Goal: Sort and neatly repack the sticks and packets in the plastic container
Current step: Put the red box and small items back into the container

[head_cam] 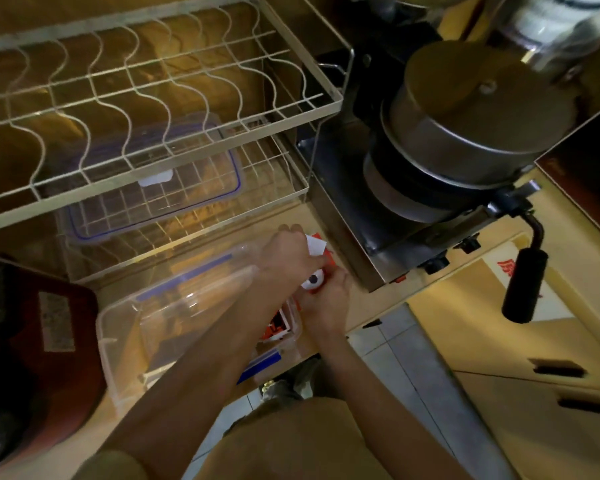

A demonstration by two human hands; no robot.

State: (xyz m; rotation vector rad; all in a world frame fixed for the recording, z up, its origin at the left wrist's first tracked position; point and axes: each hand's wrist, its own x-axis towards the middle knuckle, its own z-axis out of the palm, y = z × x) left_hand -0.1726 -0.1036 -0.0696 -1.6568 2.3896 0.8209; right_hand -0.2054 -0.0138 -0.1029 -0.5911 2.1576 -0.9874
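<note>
A clear plastic container (pixel 146 327) with blue clips stands on the wooden counter, mostly bare inside. At its right end lie orange and white packets (pixel 278 325), partly hidden by my arms. My left hand (pixel 288 252) grips white and orange packets (pixel 315 244) just past the container's right corner. My right hand (pixel 326 299) is below it, fingers curled round a white packet with a dark round mark (pixel 313 280). The two hands nearly touch.
The container's clear lid (pixel 160 202) with a blue seal lies on the lower shelf of a wire dish rack (pixel 153 98). Stacked metal pots (pixel 465 133) sit on a stove at right, a black handle (pixel 525 282) sticking out. A dark red object (pixel 42 341) is at left.
</note>
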